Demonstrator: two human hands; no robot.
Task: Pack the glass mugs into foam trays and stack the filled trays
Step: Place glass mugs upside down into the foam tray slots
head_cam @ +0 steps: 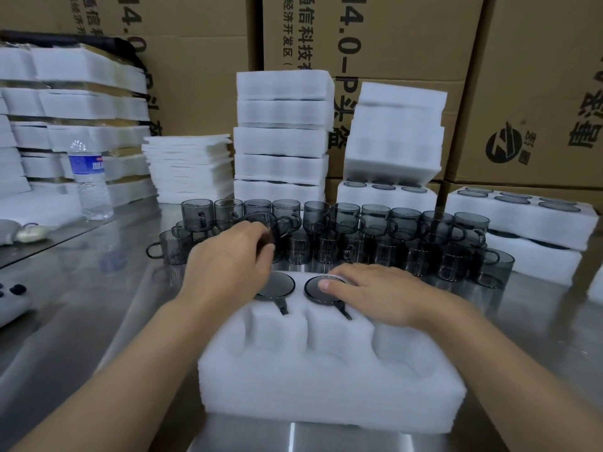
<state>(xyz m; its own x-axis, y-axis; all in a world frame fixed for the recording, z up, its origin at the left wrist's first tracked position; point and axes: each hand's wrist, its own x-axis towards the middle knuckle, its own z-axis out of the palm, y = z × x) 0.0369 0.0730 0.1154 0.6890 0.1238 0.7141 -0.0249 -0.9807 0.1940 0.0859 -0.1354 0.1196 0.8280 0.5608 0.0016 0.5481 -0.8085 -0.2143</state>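
A white foam tray [329, 383] lies on the steel table in front of me. Two smoked-glass mugs sit in its far pockets: one [277, 285] at the left, one [321, 290] in the middle. My right hand [375, 295] lies flat over the far right of the tray, its fingertips pressing on the middle mug's rim. My left hand [228, 256] hovers above the far left of the tray and grips a dark glass mug [266, 225] by its side. Behind the tray stand several loose mugs [408, 233], stacked in two layers.
Filled foam trays [522, 216] stand at the right, tall stacks of foam trays [282, 138] behind the mugs, flat foam sheets [189, 171] beside them. A water bottle [89, 181] stands at the left. Cardboard boxes [391, 37] wall off the back.
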